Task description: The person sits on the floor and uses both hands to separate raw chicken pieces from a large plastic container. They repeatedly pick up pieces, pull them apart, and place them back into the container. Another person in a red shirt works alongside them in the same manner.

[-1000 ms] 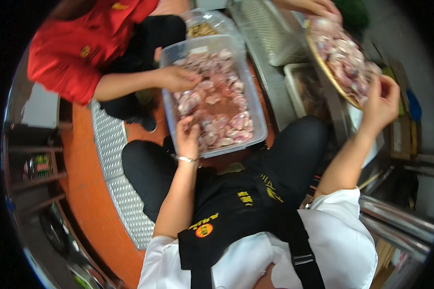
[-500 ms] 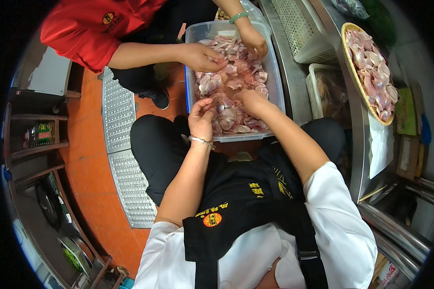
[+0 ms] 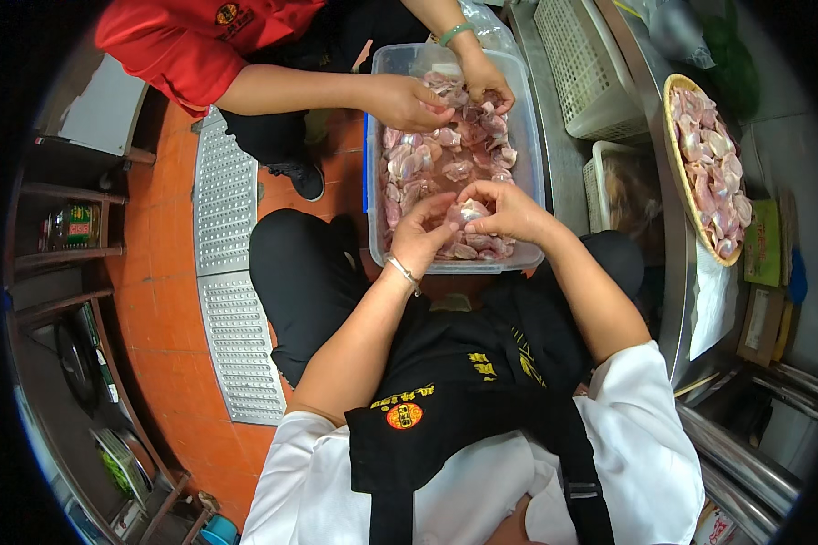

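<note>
A clear plastic tub (image 3: 379, 250) stands in front of my knees, filled with raw pink gizzards (image 3: 407, 168) in cloudy reddish water. Over its near end, my right hand (image 3: 511, 213) pinches one pale gizzard (image 3: 468, 212) between thumb and fingers. From the other side my left hand (image 3: 423, 234), with a bracelet at the wrist, closes its fingertips on the same piece. Across the tub, a co-worker in a red sleeve (image 3: 168, 54) has both hands over the far end. The co-worker's right-side hand (image 3: 486, 80), below a green bangle, holds a gizzard.
On the metal counter at right, a round woven tray (image 3: 677, 159) is heaped with gizzards. A white perforated basket (image 3: 577, 77) and a smaller white basket (image 3: 600, 186) sit beside the tub. Metal grating (image 3: 236, 336) crosses the orange tiled floor. Shelves (image 3: 64, 259) line the left.
My hands have come together over the near end of the tub, with a gizzard now raised between them. The co-worker's hands stay at the far end. The whole view has shifted slightly.
</note>
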The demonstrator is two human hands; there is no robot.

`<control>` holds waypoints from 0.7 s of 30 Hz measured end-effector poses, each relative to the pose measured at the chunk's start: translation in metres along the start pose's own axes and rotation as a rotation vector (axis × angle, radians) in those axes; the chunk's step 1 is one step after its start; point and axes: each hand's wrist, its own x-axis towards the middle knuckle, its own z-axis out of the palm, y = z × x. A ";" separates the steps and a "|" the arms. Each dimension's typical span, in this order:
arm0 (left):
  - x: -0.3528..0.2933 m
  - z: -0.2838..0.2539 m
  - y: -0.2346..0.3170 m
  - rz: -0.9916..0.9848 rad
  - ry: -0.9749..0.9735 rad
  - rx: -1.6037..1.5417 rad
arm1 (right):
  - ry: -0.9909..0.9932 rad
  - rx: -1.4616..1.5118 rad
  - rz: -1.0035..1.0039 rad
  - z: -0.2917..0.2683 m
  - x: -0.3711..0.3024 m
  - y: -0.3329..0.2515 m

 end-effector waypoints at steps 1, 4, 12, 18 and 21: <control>-0.002 0.000 0.002 -0.029 -0.007 0.002 | -0.001 0.062 -0.028 0.003 -0.002 -0.006; -0.001 -0.002 -0.001 0.004 0.053 -0.020 | 0.010 0.320 0.040 0.008 -0.005 -0.012; -0.001 -0.008 -0.009 -0.009 -0.013 -0.177 | 0.101 0.473 0.100 0.015 -0.002 -0.009; -0.004 0.005 0.011 0.046 -0.138 0.018 | 0.218 0.328 0.150 0.015 -0.001 -0.004; 0.001 0.003 0.003 0.081 -0.092 0.146 | 0.201 0.375 0.122 0.017 -0.002 -0.002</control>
